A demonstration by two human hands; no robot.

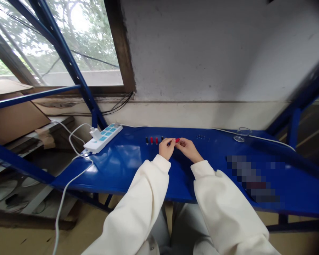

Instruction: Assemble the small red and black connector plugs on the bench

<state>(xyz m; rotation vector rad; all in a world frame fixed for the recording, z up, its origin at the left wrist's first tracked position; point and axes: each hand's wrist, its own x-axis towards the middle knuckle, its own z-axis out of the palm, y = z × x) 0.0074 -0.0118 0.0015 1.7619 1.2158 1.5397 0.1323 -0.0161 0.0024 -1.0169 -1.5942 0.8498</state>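
My left hand [166,147] and my right hand [187,148] meet over the far middle of a blue metal table [122,166]. Both hands are closed in a pinch on one small red piece [177,140] held between their fingertips. Just left of my hands, a short row of small red and black upright pieces [154,140] stands on the table. A few tiny dark pieces [201,136] lie to the right of my hands. White sleeves cover both arms.
A white power strip [103,138] with blue sockets lies at the table's far left, its white cable hanging off the edge. A clear glass dish [242,134] sits at the far right by another cable. Blue rack struts, cardboard and a window stand behind.
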